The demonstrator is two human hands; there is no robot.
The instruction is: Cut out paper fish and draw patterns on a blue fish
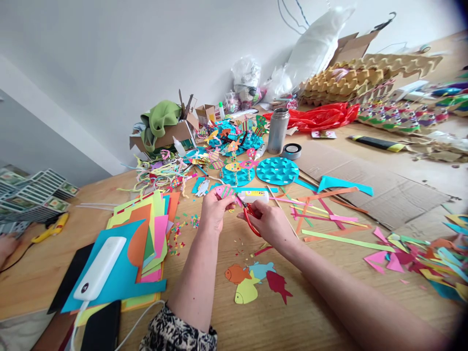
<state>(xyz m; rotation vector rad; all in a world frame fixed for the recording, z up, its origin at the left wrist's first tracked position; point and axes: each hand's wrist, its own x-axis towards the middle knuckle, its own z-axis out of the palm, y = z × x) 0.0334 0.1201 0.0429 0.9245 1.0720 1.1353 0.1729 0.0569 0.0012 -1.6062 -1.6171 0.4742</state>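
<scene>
The left hand (213,210) pinched a pink paper fish (224,191), crossed by greenish stripes, at its one o'clock; the right hand (272,223) gripped red-handled scissors (246,217) near the fish's four-o'clock end.

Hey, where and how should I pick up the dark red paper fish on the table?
The dark red paper fish is probably best pinched by its tail, coming from the near right: it lies flat, and the tail points that way, away from the light-blue paper fish.
</scene>
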